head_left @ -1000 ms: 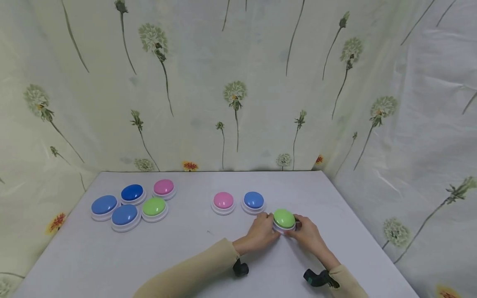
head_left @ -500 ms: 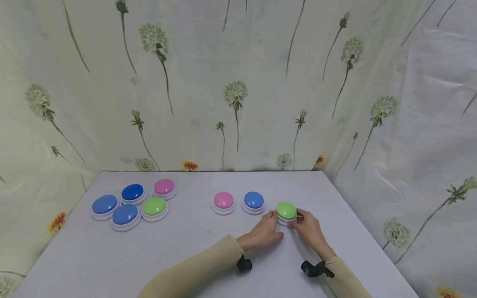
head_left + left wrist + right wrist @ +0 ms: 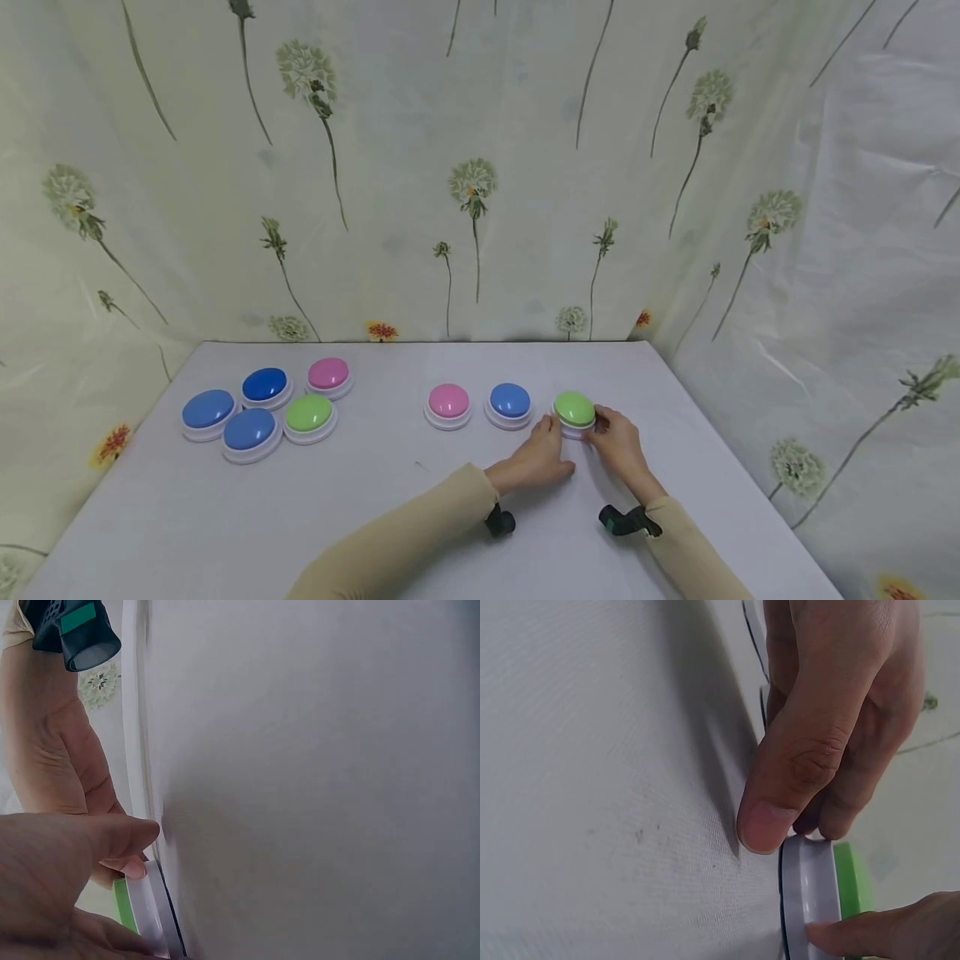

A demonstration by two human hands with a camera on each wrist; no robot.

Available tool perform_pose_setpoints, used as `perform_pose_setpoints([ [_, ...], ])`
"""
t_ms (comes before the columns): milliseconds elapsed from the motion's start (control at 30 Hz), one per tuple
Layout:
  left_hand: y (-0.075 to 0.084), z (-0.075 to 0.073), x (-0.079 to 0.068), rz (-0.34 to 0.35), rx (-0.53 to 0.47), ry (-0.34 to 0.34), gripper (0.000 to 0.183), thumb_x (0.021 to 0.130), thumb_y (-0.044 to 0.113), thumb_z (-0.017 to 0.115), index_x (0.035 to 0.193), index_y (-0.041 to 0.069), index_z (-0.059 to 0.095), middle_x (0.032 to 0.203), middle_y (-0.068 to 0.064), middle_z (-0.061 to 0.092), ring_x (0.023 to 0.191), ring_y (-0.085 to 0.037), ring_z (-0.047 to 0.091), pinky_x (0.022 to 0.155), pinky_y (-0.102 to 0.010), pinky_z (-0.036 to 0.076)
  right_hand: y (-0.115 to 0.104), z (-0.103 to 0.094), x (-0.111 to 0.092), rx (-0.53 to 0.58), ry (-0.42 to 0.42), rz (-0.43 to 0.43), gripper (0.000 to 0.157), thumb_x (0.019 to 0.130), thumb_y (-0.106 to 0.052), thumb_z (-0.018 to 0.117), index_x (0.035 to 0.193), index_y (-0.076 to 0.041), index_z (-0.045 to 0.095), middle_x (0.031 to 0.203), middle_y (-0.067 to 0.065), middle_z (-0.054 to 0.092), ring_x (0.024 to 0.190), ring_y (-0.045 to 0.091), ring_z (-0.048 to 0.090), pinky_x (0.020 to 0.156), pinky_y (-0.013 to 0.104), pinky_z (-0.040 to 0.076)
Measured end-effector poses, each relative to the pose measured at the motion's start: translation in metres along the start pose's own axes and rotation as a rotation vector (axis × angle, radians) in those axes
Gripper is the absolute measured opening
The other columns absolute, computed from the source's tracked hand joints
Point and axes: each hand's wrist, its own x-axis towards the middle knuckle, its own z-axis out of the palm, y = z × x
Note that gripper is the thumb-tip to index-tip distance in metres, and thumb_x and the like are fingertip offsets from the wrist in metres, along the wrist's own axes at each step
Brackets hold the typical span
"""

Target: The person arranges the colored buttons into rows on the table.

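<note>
In the head view, a green dome push button (image 3: 574,410) on a round white base stands at the right of a short row. My right hand (image 3: 618,446) holds it from the right, its thumb pressed on the base's near side. The fingers of my left hand (image 3: 536,458) touch the left side of the base, and its thumb stands apart. The right wrist view shows the green button's base (image 3: 810,889) between both hands. A blue button (image 3: 510,404) and a pink button (image 3: 448,404) sit to its left.
At the table's left stand several more buttons: a pink one (image 3: 328,375), a green one (image 3: 308,417) and blue ones, such as the dark blue button (image 3: 264,387). A flowered cloth (image 3: 397,167) hangs behind the white table (image 3: 450,542).
Both hands have slid the green button away from the person, roughly into line with the blue and pink ones. The left thumb has come off the base.
</note>
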Motion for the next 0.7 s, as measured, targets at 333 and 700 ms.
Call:
perform_pose_setpoints([
  [333, 0.0010, -0.0009, 0.0014, 0.005, -0.025, -0.005, 0.085, 0.089, 0.030, 0.068, 0.150, -0.005, 0.020, 0.156, -0.023, 0.022, 0.146, -0.027, 0.024, 0.116, -0.030, 0.026, 0.0023, -0.0004, 0.0036, 0.020, -0.020, 0.012, 0.056, 0.086, -0.003, 0.067, 0.134, 0.016, 0.044, 0.131, 0.035, 0.051, 0.119, 0.045, 0.055, 0.096, 0.048, 0.049],
  [700, -0.0004, -0.0017, -0.0003, 0.021, -0.025, -0.011, 0.086, 0.088, 0.029, 0.069, 0.150, -0.006, 0.020, 0.156, -0.025, 0.023, 0.145, -0.029, 0.026, 0.116, -0.032, 0.027, 0.0083, 0.0036, 0.0047, 0.067, -0.066, 0.020, 0.060, 0.089, -0.005, 0.064, 0.139, 0.014, 0.037, 0.139, 0.034, 0.044, 0.126, 0.045, 0.049, 0.101, 0.048, 0.045],
])
